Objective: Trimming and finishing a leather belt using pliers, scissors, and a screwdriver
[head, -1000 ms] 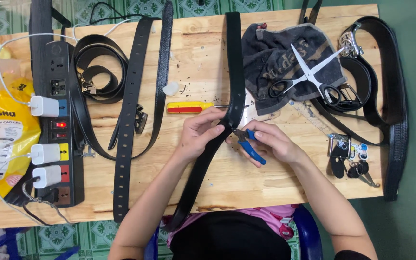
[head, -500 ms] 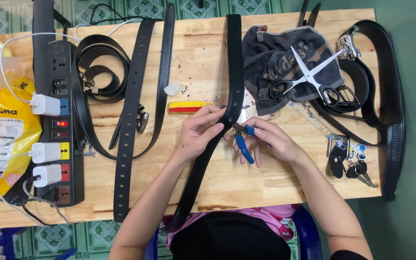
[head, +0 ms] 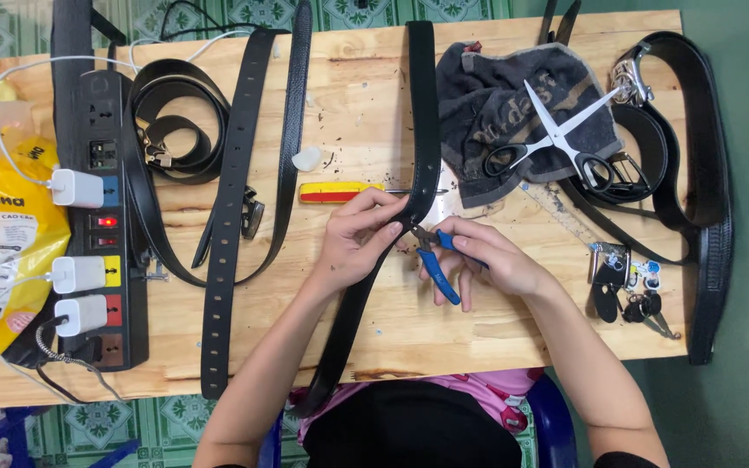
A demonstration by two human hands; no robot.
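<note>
One head camera looks straight down on the bench point(head: 496, 347) from above. It sits fairly near, with both hands just below frame centre.

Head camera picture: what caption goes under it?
Left hand pins a black belt while right hand works blue-handled pliers.

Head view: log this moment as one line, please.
left hand: pinching black belt | right hand: holding blue-handled pliers at belt edge | surface: wooden table

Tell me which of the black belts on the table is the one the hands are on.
The straight belt running down the table's middle, pinched by the left hand while the right hand holds blue-handled pliers against it. The other belts lie untouched at the sides.
</note>
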